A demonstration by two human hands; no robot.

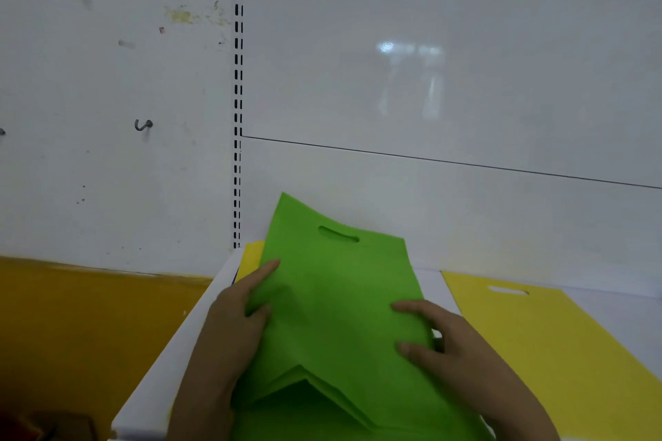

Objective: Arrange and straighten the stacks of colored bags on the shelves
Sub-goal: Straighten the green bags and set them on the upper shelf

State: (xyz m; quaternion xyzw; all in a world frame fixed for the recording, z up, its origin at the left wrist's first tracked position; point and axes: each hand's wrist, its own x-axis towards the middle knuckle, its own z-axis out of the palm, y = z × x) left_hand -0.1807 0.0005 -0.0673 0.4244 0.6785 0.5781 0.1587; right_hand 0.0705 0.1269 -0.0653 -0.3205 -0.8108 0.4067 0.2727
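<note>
Green non-woven bags (333, 297), flat rectangles with a die-cut handle slot, lie stacked on the white shelf (172, 351). The left hand (233, 326) pinches the stack's left edge; the right hand (440, 336) curls round its right edge. A yellow bag (559, 344) lies flat to the right; another yellow edge (250, 258) peeks out far left.

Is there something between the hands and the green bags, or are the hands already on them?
Nothing visible is between them. The left hand grips the left edge of the green bags, and the right hand holds their right edge.
</note>
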